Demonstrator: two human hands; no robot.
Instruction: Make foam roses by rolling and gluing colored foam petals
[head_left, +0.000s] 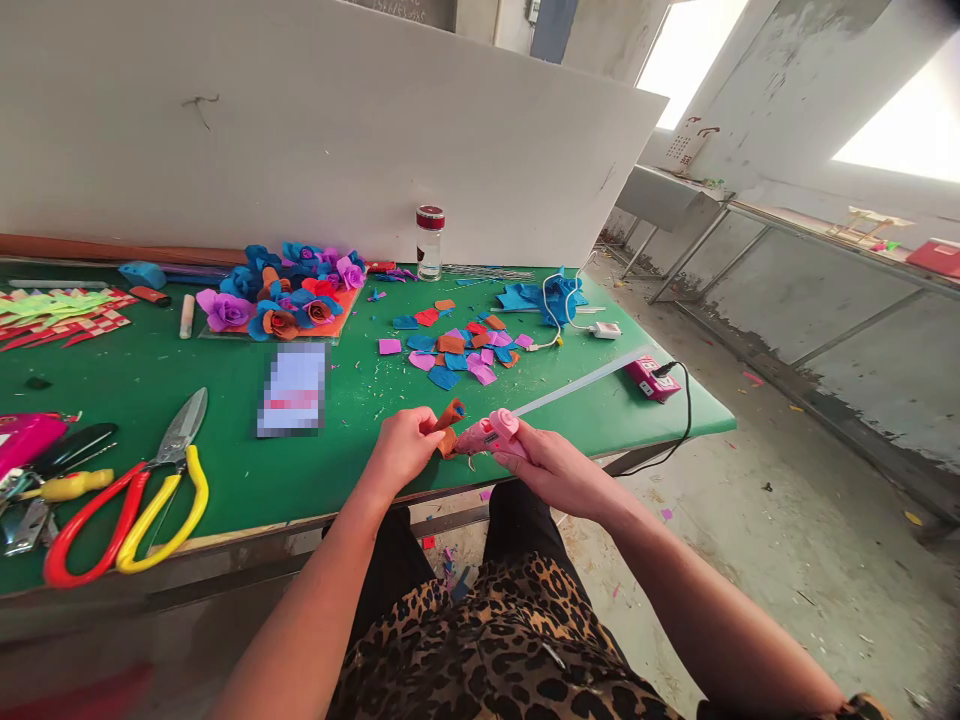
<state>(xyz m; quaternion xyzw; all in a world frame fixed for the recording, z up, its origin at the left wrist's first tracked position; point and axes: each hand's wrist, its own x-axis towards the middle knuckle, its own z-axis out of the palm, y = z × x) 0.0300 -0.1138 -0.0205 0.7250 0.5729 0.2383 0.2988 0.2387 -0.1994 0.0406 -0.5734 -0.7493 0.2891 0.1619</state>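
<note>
Brown flower piece [450, 418], just one, is sitting between the thumb and fingers of my left hand [405, 445], which is closing round it in a pinch, right over the near edge of the green table [240, 475]! And my right hand [551, 465] is curling firmly round one pink glue gun [495, 432], its tip pointing left, right beside the brown piece; whether they're touching, I can't tell. One long translucent stick [577, 383] is stretching from behind the gun, beyond my right hand, towards one pink box [651, 380], where one black cord [689, 410] is plugging in. Straight ahead of both hands, loose petals [451, 345] are overlapping in blue, purple, red and brown, too heaped for me to count. Farther out, one red-lidded jar [430, 245] is standing upright. Beyond my left hand and over to its left, at least six finished flowers [319, 305] are crowding together, with one blurred panel [292, 390] lying nearer me. Well off to that hand's left, one pair of scissors [174, 447] is resting, showing one red handle, one yellow.
</note>
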